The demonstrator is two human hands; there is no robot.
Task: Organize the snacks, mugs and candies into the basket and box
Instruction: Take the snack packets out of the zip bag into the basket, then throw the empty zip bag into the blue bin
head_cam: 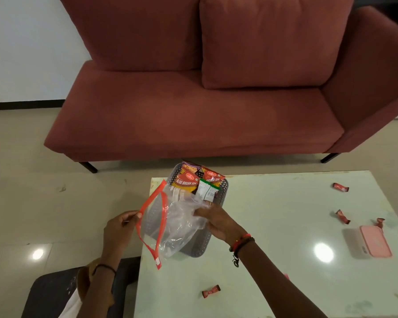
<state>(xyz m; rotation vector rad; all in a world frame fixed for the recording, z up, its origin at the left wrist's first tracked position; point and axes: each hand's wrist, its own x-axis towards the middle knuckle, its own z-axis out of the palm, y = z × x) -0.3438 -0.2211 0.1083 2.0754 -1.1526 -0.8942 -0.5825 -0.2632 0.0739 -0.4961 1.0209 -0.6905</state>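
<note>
The left hand (121, 228) has its grip pinched on the red zip edge of a clear bag (170, 226), thumb and fingers closed on the strip at its near-left side. The right hand (218, 222) has its grip clenched on the crumpled plastic at the bag's far-right side, so the bag hangs stretched between the two grips, its mouth open toward the left one. Directly under and behind the bag sits a grey basket (223, 187) at the worktop's (274, 260) left edge. Just beyond the right grip, snack packets (186, 180) stand upright in the basket's far end, with a small green-and-white sachet (208, 191) nearest the right fingers. Well to the right of the right grip lies a pink box (375, 242) with its lid on. Red-wrapped candies (341, 187) lie scattered on the worktop: three near the box, one (211, 291) close to the viewer below the right forearm.
</note>
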